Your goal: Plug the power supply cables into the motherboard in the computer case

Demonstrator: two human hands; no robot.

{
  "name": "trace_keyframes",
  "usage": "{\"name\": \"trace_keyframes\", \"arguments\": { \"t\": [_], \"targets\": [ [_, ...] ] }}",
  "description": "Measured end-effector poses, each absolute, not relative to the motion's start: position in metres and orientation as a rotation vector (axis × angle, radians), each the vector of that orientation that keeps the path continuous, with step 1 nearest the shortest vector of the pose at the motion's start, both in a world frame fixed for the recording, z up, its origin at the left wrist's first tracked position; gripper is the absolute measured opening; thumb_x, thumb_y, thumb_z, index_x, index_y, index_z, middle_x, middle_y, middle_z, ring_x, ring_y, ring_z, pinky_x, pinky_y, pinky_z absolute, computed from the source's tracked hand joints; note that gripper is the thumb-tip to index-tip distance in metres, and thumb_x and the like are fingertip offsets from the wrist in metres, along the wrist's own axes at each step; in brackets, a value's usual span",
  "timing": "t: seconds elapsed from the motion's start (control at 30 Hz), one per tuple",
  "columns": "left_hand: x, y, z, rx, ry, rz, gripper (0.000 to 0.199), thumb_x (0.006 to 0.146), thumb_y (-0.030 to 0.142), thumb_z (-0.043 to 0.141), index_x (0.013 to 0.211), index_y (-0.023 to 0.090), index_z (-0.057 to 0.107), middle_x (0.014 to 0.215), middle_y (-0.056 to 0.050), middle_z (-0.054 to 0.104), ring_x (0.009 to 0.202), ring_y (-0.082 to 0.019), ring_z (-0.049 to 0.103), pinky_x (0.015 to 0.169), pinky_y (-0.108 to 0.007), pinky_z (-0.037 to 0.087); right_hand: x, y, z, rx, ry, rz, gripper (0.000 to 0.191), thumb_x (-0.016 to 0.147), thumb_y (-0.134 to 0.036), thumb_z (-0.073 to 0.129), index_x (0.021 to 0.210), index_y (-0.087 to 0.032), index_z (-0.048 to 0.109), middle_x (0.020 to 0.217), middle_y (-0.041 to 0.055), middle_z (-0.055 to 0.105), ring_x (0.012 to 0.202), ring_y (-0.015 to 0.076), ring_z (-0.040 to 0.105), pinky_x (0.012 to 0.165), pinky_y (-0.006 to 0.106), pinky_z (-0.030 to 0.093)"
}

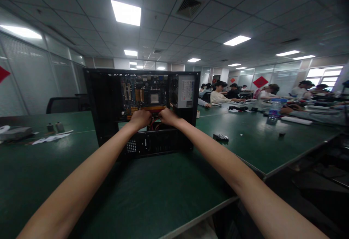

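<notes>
An open black computer case (143,141) stands on the green table in front of me. Inside it are a motherboard (131,92) with a square processor area and a silver power supply (185,92) at the upper right. Both hands reach into the case at the motherboard's lower edge, by the orange and yellow slots (155,109). My left hand (141,119) is closed, knuckles towards me. Close beside it, my right hand (168,117) is closed too. Their fingertips are hidden, and I cannot make out what they grip. Red and dark cables (154,124) show between and below them.
A small black-and-silver part (220,138) lies right of the case. Papers (51,138) and a grey box (17,133) lie at the left. Farther right are a water bottle (274,110), a white roll (296,120) and several seated people. The table's edge (201,215) runs near my right arm.
</notes>
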State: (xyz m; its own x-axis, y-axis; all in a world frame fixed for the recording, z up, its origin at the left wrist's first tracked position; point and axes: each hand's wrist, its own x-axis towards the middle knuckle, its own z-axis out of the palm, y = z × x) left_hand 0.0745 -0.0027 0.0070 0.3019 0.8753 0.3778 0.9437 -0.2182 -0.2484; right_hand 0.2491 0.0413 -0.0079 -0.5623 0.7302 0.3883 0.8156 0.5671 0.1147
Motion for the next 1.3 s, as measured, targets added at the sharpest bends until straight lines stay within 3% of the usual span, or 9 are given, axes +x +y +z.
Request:
{"name": "trace_keyframes", "arguments": {
  "t": [0.53, 0.83, 1.0, 1.17, 1.3],
  "targets": [
    [0.073, 0.003, 0.005, -2.147, -1.652, -0.239, 0.039, 0.093, 0.029, 0.044, 0.109, 0.019, 0.079, 0.11, -0.018, 0.075, 0.103, -0.035, 0.071, 0.085, -0.043, 0.055, 0.248, 0.047, -0.011, -1.257, -2.48, -0.372, 0.029, 0.095, -0.013, 0.052, 0.109, -0.012, 0.078, 0.112, 0.0176, 0.075, 0.104, 0.0243, 0.068, 0.084, 0.027, 0.047],
    [0.064, 0.005, 0.002, -2.18, -1.692, -0.33, 0.037, 0.092, 0.033, 0.046, 0.108, 0.027, 0.079, 0.109, -0.011, 0.077, 0.101, -0.032, 0.072, 0.082, -0.039, 0.054, 0.251, 0.034, -0.009, -1.204, -2.472, -0.382, 0.03, 0.098, -0.013, 0.048, 0.108, -0.012, 0.077, 0.11, 0.017, 0.075, 0.104, 0.0239, 0.068, 0.085, 0.029, 0.045],
    [0.055, -0.009, 0.003, -2.199, -1.669, -0.52, 0.037, 0.095, 0.039, 0.047, 0.106, 0.027, 0.08, 0.104, -0.009, 0.079, 0.1, -0.029, 0.072, 0.078, -0.034, 0.051, 0.271, 0.009, -0.01, -1.088, -2.409, -0.488, 0.037, 0.108, -0.031, 0.04, 0.106, -0.013, 0.072, 0.104, 0.0128, 0.076, 0.095, 0.0211, 0.07, 0.078, 0.027, 0.044],
    [0.046, -0.057, -0.014, -2.28, -1.595, -0.548, 0.056, 0.101, 0.052, 0.035, 0.09, 0.022, 0.081, 0.086, -0.01, 0.078, 0.078, -0.025, 0.071, 0.065, -0.031, 0.045, 0.324, -0.029, -0.04, -1.02, -2.589, -0.843, 0.044, 0.108, -0.043, 0.038, 0.102, -0.015, 0.07, 0.089, 0.011, 0.075, 0.077, 0.0212, 0.07, 0.065, 0.029, 0.039],
    [0.046, -0.083, -0.034, -2.156, -1.677, -0.494, 0.067, 0.1, 0.059, 0.027, 0.082, 0.023, 0.081, 0.076, -0.01, 0.075, 0.071, -0.026, 0.069, 0.06, -0.032, 0.041, 0.349, -0.041, -0.057, -1.004, -2.596, -1.097, 0.027, 0.104, -0.016, 0.041, 0.115, -0.012, 0.065, 0.094, 0.0121, 0.073, 0.08, 0.0226, 0.07, 0.066, 0.031, 0.04]
  ]
}}
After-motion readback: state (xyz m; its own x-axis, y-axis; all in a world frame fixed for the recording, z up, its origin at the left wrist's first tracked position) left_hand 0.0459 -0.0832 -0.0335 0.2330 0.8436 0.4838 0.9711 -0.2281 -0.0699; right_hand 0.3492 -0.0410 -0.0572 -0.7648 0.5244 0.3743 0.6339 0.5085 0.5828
